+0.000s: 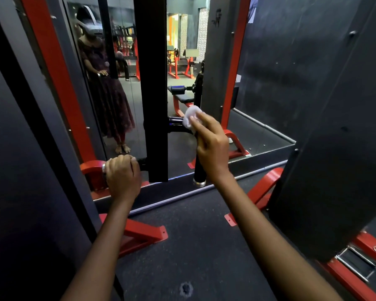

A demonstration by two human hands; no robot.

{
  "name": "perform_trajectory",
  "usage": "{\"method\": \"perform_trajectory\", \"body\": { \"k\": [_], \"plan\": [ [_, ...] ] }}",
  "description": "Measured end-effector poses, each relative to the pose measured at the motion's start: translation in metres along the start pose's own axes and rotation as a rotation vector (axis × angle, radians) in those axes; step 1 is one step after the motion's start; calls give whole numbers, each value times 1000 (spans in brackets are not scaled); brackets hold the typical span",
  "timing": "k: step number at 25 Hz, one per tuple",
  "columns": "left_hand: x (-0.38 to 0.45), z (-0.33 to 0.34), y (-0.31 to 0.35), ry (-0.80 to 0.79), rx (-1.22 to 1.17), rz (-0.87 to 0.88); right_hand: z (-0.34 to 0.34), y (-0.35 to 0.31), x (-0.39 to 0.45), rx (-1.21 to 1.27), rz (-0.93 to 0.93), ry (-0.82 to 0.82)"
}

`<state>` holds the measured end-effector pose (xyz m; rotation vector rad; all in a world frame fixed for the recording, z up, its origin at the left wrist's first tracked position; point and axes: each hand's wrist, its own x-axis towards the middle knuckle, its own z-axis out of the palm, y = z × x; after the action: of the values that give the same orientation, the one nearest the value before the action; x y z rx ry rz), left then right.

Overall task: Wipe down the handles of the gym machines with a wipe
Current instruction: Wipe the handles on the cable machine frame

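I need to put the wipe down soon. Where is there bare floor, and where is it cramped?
Bare dark floor lies between the forearms, bordered by the red base bracket and the red foot. It is crowded around the black upright, where the right hand presses the wipe.

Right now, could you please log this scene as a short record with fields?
left hand: left hand grips the left handle
right hand: right hand presses the wipe on the right handle
wipe: white, crumpled, near the handle's top
machine: black post, red frame
behind: mirror
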<state>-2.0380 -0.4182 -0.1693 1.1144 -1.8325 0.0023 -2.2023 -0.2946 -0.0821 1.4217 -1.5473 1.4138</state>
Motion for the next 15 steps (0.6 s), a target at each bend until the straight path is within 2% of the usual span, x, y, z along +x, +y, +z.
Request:
{"method": "perform_trajectory", "body": {
  "k": [3,7,9,12,15],
  "plan": [
    [0,0,1,16,5,0,8,15,-2,-45,-91,-125],
    [1,2,0,26,7,11,-10,24,-32,-138,-87,36],
    [1,3,0,29,5,24,-4,13,-24,-132,-158,73],
    [1,2,-1,17,-4,20,19,3,1,-158,-350,-49],
    [1,1,0,9,-4,14,16,24,8,-158,-526,-201]
  ]
}}
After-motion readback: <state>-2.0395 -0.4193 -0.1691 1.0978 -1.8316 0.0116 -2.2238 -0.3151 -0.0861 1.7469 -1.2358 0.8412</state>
